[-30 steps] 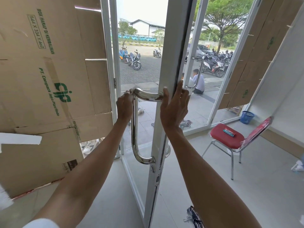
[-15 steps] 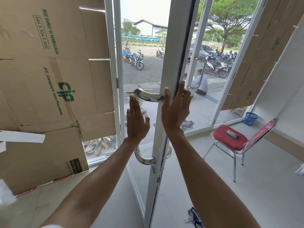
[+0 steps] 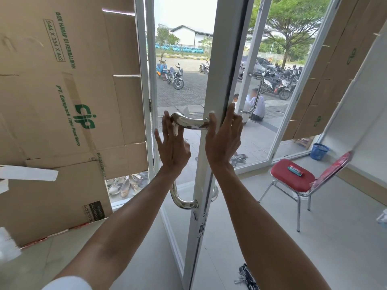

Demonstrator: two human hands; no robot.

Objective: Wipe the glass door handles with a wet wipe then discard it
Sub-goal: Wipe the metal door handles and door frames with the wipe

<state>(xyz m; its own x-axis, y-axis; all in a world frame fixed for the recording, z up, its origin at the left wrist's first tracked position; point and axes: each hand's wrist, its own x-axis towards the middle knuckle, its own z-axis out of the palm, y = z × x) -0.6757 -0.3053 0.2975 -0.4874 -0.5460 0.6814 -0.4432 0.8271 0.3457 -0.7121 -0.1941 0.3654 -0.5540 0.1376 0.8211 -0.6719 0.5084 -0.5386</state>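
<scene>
Bracing the door: the right hand (image 3: 224, 141) lies flat on the white door frame (image 3: 223, 59), fingers straight, thumb touching the top arm of the near handle (image 3: 188, 123).
Left side: the left hand (image 3: 171, 147) is raised in front of the near handle's upright bar, fingers straight and slightly spread, fingertips at the upper bend; it grips nothing visible.
Hands together or apart: apart, one on each side of the frame's edge, both uncurled.
Wipe: a pale strip shows between the left fingers and the bar; whether it is the wet wipe or glare on the chrome cannot be told.
Second leaf: the far handle (image 3: 258, 95) stands well apart from both hands.
Room: cardboard (image 3: 62, 101) covers the glass at left; a red chair (image 3: 293, 176) at right carries a small packet (image 3: 295, 170); a blue basket (image 3: 319, 151) sits behind it.
</scene>
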